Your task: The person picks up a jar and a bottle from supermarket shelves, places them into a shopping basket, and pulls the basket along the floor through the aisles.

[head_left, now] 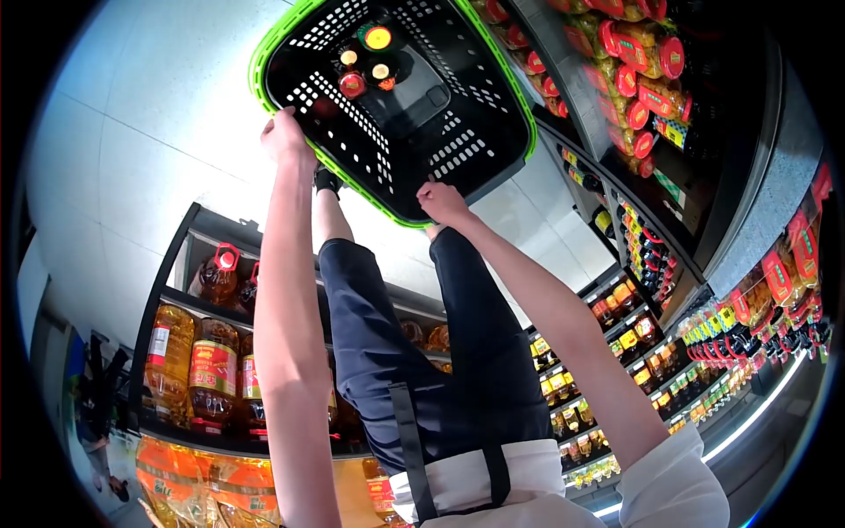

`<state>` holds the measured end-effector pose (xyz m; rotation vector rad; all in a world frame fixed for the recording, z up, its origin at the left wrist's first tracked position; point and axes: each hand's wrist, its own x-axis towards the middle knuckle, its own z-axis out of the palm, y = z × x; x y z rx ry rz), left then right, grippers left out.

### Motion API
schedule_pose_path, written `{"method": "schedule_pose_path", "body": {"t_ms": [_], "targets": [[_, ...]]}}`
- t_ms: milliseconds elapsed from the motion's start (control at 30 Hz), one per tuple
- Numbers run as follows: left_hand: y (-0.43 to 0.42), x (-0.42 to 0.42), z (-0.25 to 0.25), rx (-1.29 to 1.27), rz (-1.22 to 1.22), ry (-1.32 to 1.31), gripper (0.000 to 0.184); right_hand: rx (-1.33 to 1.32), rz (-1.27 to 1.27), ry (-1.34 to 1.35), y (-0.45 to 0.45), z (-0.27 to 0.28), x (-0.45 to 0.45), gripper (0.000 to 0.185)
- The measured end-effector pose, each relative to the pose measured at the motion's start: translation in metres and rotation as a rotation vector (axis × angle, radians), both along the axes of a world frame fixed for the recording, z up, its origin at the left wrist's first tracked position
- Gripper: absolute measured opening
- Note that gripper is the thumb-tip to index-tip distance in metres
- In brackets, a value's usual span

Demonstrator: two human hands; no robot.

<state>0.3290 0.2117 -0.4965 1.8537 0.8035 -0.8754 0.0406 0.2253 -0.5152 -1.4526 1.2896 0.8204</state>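
A black perforated shopping basket (352, 132) with a bright green rim stands at the top middle. Inside it are several bottles or jars with yellow, cream and red caps, grouped at its far end. My left hand (286, 136) is at the basket's left rim, its fingers curled at the green edge; what they grip is too small to make out. My right hand (442, 201) is closed by the basket's near edge, its fingers pressed together over the dark wall; anything in it is hidden.
Shelves of large oil bottles (214, 370) stand at the lower left. Red-lidded jars (647, 51) fill a shelf at the upper right, above a dark cabinet edge. More shelves of bottles (572, 414) line the lower right. Part of another person (97, 440) shows at the far left.
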Motion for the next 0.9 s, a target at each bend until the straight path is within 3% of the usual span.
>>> {"method": "schedule_pose_path", "body": {"t_ms": [133,267,367,467,533,700,900], "targets": [[-0.006,-0.006,0.013,0.052,0.033,0.027,0.033,-0.006,-0.169,-0.085,-0.003,-0.004,-0.027,0.016],[0.009,-0.018,-0.005,0.096,-0.132,-0.159,0.035,-0.054,-0.153,-0.110,-0.010,0.001,-0.024,0.015],[0.006,-0.015,0.004,0.034,-0.051,-0.045,0.036,-0.095,-0.117,-0.092,-0.015,0.004,-0.026,0.014],[0.016,-0.007,0.001,0.004,-0.023,-0.003,0.041,-0.097,-0.249,-0.128,-0.015,0.003,-0.032,0.013],[0.041,0.004,-0.034,-0.014,-0.071,-0.004,0.031,0.022,-0.441,-0.112,-0.015,0.006,-0.038,0.014],[0.052,0.001,-0.033,-0.080,-0.051,0.069,0.021,-0.083,-0.294,-0.136,-0.005,0.013,-0.051,0.012],[0.059,-0.012,-0.035,-0.134,-0.054,0.093,0.027,-0.237,-0.122,-0.145,0.008,0.008,-0.042,0.010]]}}
